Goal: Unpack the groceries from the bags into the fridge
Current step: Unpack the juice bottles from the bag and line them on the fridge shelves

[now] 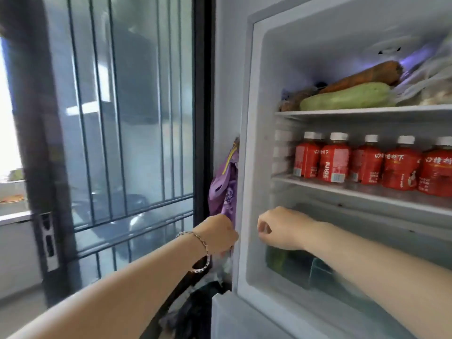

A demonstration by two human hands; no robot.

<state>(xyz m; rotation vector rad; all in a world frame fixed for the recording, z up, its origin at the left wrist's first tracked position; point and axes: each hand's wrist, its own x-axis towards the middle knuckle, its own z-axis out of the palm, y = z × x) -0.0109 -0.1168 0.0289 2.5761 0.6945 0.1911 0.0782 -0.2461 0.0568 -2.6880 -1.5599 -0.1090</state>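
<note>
The fridge (253,167) stands open, with two shelves and one drawer in sight. On the top shelf (367,110) lie one carrot (367,74) and one pale green gourd (347,97). The gourd's long axis runs along the shelf's front edge, left to right. The carrot lies just behind it, slanting from the left front up toward the right rear corner, thick end to the right. Crumpled clear plastic bags (428,81) fill that shelf's right end (too blurred to count).

On the middle shelf (367,193) five red juice bottles (333,160) stand upright in a row along the front edge, white caps up. A sixth cap peeks from behind the leftmost one. Below, the translucent drawer (379,228) holds green items, blurred.

One purple bag (226,189) hangs long axis vertical against the fridge's outer left side, and one dark bag (195,311) sits low by the bottom left corner.

The left hand (217,234), two bracelets on its wrist, is at the fridge's left edge, just under the purple bag. Its fingers are hidden, so I cannot tell what it holds, if anything. The right hand (281,228) is curled into a fist before the drawer's left end, with nothing showing in it.
</note>
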